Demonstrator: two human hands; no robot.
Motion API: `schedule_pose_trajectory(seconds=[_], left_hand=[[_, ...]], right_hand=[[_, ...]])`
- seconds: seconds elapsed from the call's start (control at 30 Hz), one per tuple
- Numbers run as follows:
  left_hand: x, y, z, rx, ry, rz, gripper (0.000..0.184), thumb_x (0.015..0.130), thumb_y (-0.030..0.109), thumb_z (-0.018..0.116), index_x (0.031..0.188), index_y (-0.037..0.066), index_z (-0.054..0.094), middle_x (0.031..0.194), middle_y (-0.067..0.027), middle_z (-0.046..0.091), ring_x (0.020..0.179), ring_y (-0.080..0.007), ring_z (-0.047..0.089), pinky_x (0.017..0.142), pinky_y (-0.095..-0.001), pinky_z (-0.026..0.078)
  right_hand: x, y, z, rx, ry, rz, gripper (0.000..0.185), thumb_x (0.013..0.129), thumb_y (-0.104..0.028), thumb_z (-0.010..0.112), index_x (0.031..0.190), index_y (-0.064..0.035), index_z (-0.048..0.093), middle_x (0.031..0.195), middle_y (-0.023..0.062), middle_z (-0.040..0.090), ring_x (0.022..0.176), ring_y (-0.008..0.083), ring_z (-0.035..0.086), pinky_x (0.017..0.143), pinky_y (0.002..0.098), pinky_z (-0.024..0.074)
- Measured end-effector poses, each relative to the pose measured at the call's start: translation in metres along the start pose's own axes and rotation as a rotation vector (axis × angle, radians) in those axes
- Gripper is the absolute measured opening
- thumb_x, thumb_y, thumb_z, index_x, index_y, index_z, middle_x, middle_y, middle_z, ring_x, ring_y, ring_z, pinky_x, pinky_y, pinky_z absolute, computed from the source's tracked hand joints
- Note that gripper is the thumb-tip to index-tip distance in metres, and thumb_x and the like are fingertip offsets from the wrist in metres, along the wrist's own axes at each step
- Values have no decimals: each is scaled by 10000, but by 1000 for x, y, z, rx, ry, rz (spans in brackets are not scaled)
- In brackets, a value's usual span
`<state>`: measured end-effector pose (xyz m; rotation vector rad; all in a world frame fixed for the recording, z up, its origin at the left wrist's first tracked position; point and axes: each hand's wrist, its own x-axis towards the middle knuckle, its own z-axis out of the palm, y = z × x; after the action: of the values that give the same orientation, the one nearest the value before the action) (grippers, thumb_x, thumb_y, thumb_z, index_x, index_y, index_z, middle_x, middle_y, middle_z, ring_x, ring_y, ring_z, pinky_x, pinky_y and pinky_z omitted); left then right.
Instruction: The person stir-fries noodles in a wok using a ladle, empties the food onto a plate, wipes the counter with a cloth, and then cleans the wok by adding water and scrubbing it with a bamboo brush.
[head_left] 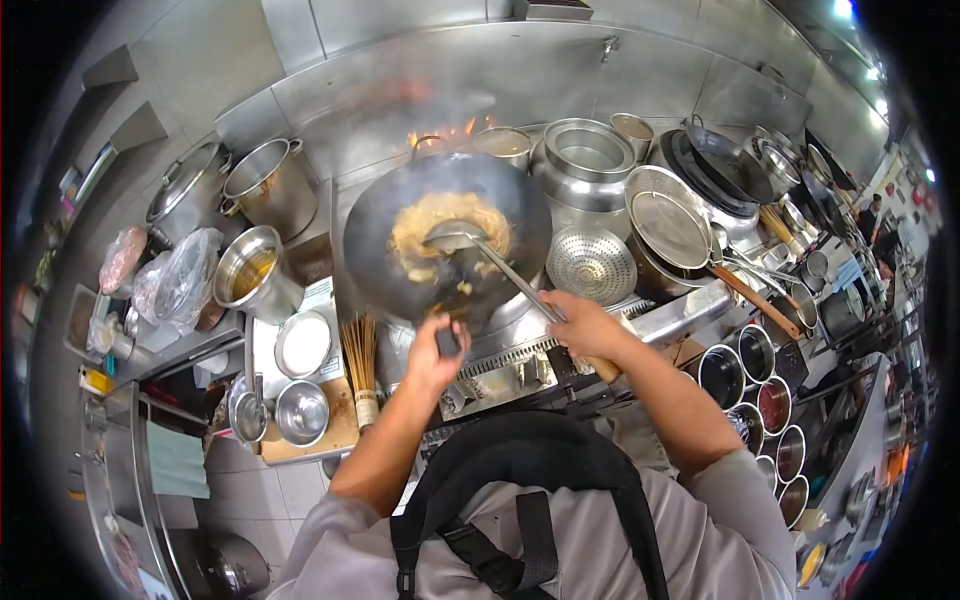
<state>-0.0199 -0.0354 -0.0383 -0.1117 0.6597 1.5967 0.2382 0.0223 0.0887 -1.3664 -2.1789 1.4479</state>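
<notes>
A large dark wok (375, 245) sits over the stove with flames at its far rim. My left hand (436, 352) is closed around a dark grip at the wok's near edge. In my right hand (585, 328) is a long-handled ladle (515, 276) with a wooden end, and its bowl rests on the pale, noodle-like food (432, 218) in the wok. Steam blurs part of the food. Right of the wok lies a perforated strainer (590, 265).
Left stand steel pots (270, 190), a pot of yellow liquid (250, 272), plastic bags (185, 275) and a bamboo brush (359, 365). Right are a mesh skimmer (673, 228), stacked woks (730, 165) and seasoning containers (773, 403). People (870, 222) stand far right.
</notes>
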Motion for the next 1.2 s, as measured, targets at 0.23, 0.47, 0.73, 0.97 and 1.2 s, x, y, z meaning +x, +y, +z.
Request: schedule_pose_trajectory(seconds=[0.23, 0.47, 0.73, 0.97, 1.2], left_hand=[[-81, 13, 29, -64, 31, -114, 135, 769, 91, 640, 862, 74, 544, 824, -87, 523, 773, -247, 520, 576, -237, 526], [3, 8, -6, -40, 16, -141, 161, 780, 67, 625, 891, 81, 510, 773, -82, 536, 649, -196, 544, 576, -307, 521], [-55, 29, 38, -113, 114, -174, 190, 777, 76, 622, 939, 65, 523, 768, -77, 538, 647, -198, 537, 588, -301, 520], [-8, 1, -32, -76, 72, -165, 196, 792, 41, 620, 925, 111, 495, 788, -74, 523, 640, -202, 567, 601, -346, 522], [-45, 31, 44, -46, 89, -149, 166, 780, 94, 628, 892, 47, 515, 778, -106, 538, 707, -211, 540, 589, -291, 531]], right_hand=[[-50, -7, -26, 88, -108, 51, 600, 847, -61, 599, 1408, -136, 401, 670, 36, 549, 473, 104, 502, 447, 262, 433], [9, -1, 7, -90, 39, -42, 602, 839, -102, 596, 1404, -115, 391, 655, 67, 541, 467, 137, 510, 457, 291, 453], [-46, -12, -33, 129, -197, 86, 594, 869, -50, 588, 1421, -88, 372, 640, 28, 508, 469, 97, 467, 433, 266, 408], [16, -4, 9, -56, 48, -54, 579, 839, -94, 580, 1394, -138, 418, 655, 71, 561, 489, 140, 541, 468, 301, 465], [-39, -11, -36, 76, -164, 67, 587, 836, -119, 592, 1394, -140, 410, 672, 100, 573, 507, 174, 569, 464, 317, 474]])
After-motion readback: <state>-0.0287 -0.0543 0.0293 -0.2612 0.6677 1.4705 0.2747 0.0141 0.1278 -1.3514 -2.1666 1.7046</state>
